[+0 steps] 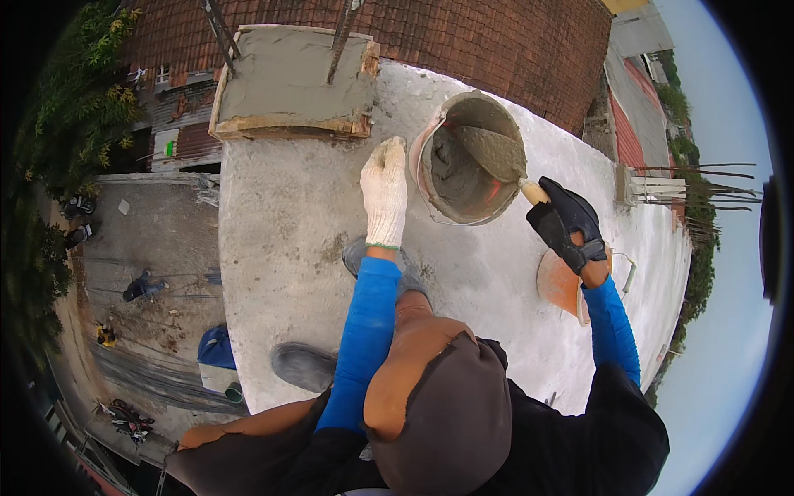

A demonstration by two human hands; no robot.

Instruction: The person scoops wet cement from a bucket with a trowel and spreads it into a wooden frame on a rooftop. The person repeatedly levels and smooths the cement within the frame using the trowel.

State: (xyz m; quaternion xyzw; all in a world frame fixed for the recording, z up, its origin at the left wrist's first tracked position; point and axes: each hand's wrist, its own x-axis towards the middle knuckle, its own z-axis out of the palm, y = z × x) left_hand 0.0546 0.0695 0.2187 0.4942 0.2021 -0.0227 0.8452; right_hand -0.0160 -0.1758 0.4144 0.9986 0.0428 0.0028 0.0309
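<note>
My right hand, in a black fingerless-style glove, grips the pale handle of a trowel. The trowel's blade carries wet grey mortar and lies inside the mouth of a bucket. More mortar coats the bucket's bottom and wall. Left of the bucket, my left hand wears a white knitted glove with a green-edged cuff. Its fingers are curled together, with nothing seen sticking out of them. Beyond it is a wooden form filled with smoothed grey mortar, from which steel bars rise.
I am on a pale concrete slab high above the ground. Its left edge drops to a yard with people and long bars. An orange bucket stands below my right hand. Tiled roofs lie beyond; rebar ends jut out far right.
</note>
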